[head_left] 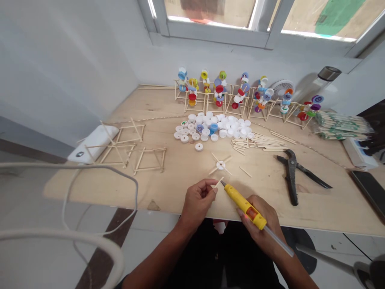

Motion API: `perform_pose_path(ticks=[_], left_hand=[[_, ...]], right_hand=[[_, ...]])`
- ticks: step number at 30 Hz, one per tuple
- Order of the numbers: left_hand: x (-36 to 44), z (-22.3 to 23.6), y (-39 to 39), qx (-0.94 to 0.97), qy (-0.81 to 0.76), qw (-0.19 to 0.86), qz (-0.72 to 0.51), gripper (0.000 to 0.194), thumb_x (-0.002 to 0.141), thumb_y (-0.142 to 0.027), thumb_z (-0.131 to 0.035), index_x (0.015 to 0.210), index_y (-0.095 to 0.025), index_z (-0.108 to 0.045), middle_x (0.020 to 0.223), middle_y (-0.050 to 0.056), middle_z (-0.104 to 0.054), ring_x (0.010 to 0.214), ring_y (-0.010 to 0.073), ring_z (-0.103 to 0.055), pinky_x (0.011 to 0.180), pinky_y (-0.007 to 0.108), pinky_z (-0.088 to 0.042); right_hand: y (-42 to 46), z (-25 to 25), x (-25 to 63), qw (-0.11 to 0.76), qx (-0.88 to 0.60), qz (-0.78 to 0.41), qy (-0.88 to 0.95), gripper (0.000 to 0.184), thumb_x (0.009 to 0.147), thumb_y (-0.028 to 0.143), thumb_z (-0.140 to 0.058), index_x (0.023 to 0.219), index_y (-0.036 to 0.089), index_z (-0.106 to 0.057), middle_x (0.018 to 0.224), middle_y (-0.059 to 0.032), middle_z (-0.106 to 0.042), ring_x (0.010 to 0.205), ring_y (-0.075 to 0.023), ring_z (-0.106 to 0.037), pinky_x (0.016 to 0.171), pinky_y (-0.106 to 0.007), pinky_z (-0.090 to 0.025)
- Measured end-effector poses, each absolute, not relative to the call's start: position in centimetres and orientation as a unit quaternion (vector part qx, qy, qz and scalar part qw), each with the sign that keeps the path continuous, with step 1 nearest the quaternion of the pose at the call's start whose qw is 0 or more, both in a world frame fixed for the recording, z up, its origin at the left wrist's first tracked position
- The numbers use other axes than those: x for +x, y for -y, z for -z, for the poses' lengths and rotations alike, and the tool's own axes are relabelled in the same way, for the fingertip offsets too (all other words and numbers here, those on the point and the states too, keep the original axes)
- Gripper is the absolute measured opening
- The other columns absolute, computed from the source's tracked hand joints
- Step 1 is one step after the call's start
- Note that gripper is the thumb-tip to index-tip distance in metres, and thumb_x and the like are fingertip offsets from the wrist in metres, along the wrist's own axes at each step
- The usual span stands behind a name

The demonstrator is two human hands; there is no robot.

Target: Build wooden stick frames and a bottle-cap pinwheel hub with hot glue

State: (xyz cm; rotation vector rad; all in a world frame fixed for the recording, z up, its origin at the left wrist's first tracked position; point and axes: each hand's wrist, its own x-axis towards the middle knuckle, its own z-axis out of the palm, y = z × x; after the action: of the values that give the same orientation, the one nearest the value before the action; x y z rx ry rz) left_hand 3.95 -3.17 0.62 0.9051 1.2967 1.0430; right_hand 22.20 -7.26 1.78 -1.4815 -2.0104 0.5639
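Yellow plastic hot-glue gun (245,206) sits gripped in our right hand (261,228), fingers closed round its slim, probably light barrel, just above the pale plywood counter (315,208). Our left hand (197,202) pinches the end of a thin, brittle-looking wooden stick (219,182), near a white bottle cap (220,165) ringed with similar sticks.

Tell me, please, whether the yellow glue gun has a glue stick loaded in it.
Loaded: a clear glue stick runs out of the rear of the yellow glue gun in the right hand.
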Motion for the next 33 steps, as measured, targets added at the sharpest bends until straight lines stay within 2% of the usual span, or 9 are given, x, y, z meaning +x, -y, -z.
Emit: perform_pose_path(ticks=[4,8,12,15,19,27,30,33], left_hand=[[3.8,-1.1,3.0,0.38,-0.551,0.594,-0.447,0.023,0.067,-0.027,-0.063,0.086,-0.013,-0.065,0.051,-0.007,-0.044,0.043,0.0047,-0.036,0.043,0.018,-0.029],[3.1,-1.5,2.3,0.402,-0.552,0.575,-0.451,0.023,0.068,-0.026,-0.063,0.086,-0.013,-0.065,0.05,-0.007,-0.044,0.043,0.005,-0.037,0.043,0.017,-0.029],[2.1,-1.5,0.8,0.45,-0.563,0.53,-0.446,0.021,0.069,-0.027,-0.063,0.085,-0.013,-0.066,0.054,-0.005,-0.048,0.046,0.0059,-0.04,0.043,0.017,-0.032],[1.4,-1.3,-0.5,0.483,-0.569,0.503,-0.436,0.022,0.069,-0.029,-0.063,0.084,-0.014,-0.068,0.055,-0.004,-0.05,0.049,0.007,-0.042,0.044,0.017,-0.033],[0.9,-1.2,-1.8,0.497,-0.566,0.507,-0.419,0.023,0.069,-0.03,-0.063,0.083,-0.014,-0.069,0.056,-0.003,-0.053,0.049,0.0075,-0.044,0.045,0.018,-0.035],[0.7,-1.1,-2.5,0.51,-0.556,0.522,-0.398,0.023,0.07,-0.031,-0.061,0.083,-0.015,-0.07,0.056,-0.002,-0.056,0.049,0.0085,-0.046,0.046,0.019,-0.037],[0.4,-0.5,-2.7,0.55,-0.563,0.48,-0.387,0.024,0.073,-0.033,-0.058,0.086,-0.016,-0.071,0.06,-0.001,-0.06,0.052,0.0108,-0.05,0.049,0.021,-0.039],[0.1,0.0,-3.0,0.619,-0.566,0.397,-0.373,0.022,0.078,-0.032,-0.055,0.086,-0.019,-0.071,0.072,0.002,-0.067,0.064,0.015,-0.058,0.058,0.024,-0.043]], right_hand=[[7.4,-2.1,22.4,0.291,-0.568,-0.232,0.734,0.017,0.084,0.03,-0.051,0.071,0.02,-0.047,0.064,0.0017,-0.051,0.057,-0.0123,-0.049,0.052,-0.023,-0.035],[7.6,-2.3,22.6,0.314,-0.616,-0.313,0.651,0.021,0.083,0.034,-0.054,0.068,0.02,-0.048,0.062,0.0027,-0.05,0.054,-0.011,-0.047,0.051,-0.022,-0.037],[7.6,-1.9,22.5,0.399,-0.63,-0.391,0.54,0.022,0.077,0.039,-0.06,0.081,0.018,-0.058,0.077,-0.0034,-0.061,0.071,-0.0171,-0.057,0.062,-0.025,-0.046],[7.3,-1.7,22.3,0.437,-0.64,-0.427,0.466,0.026,0.073,0.043,-0.063,0.081,0.018,-0.059,0.075,-0.0036,-0.061,0.071,-0.018,-0.057,0.065,-0.027,-0.047],[7.1,-1.5,22.4,0.44,-0.636,-0.461,0.436,0.028,0.074,0.045,-0.062,0.073,0.018,-0.059,0.069,-0.002,-0.057,0.066,-0.0155,-0.053,0.061,-0.025,-0.045],[7.0,-0.8,22.1,0.447,-0.631,-0.487,0.407,0.031,0.073,0.047,-0.064,0.076,0.016,-0.06,0.068,-0.0019,-0.055,0.065,-0.0146,-0.05,0.056,-0.024,-0.042],[6.9,-0.5,21.9,0.442,-0.638,-0.49,0.396,0.034,0.071,0.049,-0.065,0.078,0.016,-0.06,0.07,-0.0029,-0.055,0.066,-0.0161,-0.051,0.057,-0.025,-0.043],[6.9,-0.4,21.9,0.436,-0.642,-0.492,0.394,0.035,0.071,0.049,-0.066,0.078,0.015,-0.06,0.07,-0.003,-0.056,0.066,-0.0157,-0.051,0.058,-0.026,-0.043]])
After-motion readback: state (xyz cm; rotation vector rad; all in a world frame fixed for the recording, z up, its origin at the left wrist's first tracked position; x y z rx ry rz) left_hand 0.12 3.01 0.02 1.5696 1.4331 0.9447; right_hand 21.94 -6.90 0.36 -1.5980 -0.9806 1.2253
